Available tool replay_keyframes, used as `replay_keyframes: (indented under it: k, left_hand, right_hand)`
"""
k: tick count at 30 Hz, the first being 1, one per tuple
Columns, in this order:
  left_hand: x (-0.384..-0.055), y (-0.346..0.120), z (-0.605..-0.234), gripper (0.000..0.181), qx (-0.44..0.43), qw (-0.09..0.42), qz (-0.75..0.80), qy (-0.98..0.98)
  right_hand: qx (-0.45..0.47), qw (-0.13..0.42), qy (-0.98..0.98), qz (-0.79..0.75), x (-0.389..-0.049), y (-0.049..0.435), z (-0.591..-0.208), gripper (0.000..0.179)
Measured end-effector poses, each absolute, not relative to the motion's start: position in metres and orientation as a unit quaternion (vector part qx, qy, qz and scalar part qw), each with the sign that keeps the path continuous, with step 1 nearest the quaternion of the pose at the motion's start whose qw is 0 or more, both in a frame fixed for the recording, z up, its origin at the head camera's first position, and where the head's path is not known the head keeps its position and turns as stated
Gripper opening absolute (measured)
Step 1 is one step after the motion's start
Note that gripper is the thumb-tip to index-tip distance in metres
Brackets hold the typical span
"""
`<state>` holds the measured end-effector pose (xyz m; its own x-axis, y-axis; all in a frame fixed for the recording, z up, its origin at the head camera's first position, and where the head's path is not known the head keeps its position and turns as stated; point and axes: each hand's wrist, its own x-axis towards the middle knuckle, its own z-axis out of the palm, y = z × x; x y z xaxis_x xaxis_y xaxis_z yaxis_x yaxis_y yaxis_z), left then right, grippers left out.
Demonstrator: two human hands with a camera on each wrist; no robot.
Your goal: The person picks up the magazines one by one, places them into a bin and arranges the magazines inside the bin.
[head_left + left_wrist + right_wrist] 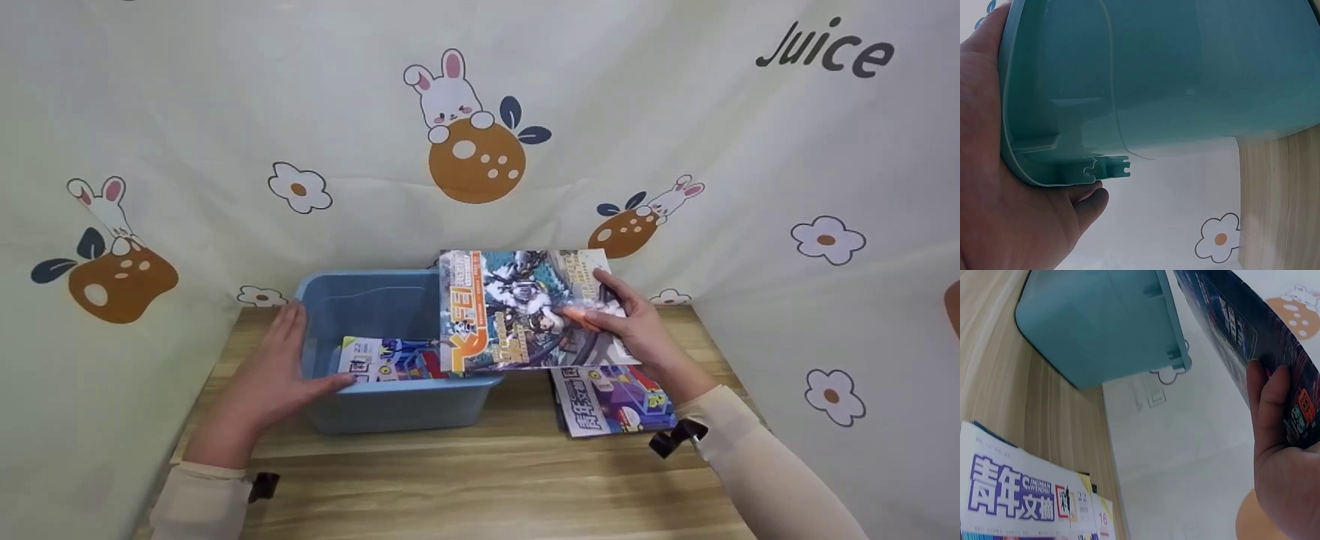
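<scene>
Both your hands were engaged: your left hand (271, 381) had its grip clamped on the rim of the blue bin (397, 409), and your right hand (646, 334) had its grip clamped on one magazine (517, 322), held above the bin's right end, near the stacked magazines (619, 405) on the desk (487, 484). You appeared to be loading this magazine; the next move, as judged, called for shifting it left, inside the rim, before release.

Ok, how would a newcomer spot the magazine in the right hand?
Find the blue bin on the wooden table. Over its right end, the right hand holds the magazine. Unlike the magazine inside the bin and the pile alongside, it carries large orange lettering.
</scene>
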<state>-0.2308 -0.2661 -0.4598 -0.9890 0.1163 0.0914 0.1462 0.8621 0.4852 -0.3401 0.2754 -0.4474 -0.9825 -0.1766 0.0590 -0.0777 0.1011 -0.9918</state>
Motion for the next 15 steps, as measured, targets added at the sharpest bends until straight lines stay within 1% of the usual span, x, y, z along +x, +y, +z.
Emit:
replay_keyframes:
  k: [8, 15]
  left_hand:
    - [-0.231, -0.267, -0.462, 0.143, -0.067, 0.032, -0.258, -0.963]
    - [-0.231, -0.265, -0.461, 0.145, -0.060, 0.026, -0.261, -0.963]
  right_hand:
    - [-0.095, 0.037, 0.744, -0.660, -0.343, 0.254, -0.448, 0.087]
    - [-0.110, 0.049, 0.732, -0.670, -0.344, 0.235, -0.446, 0.088]
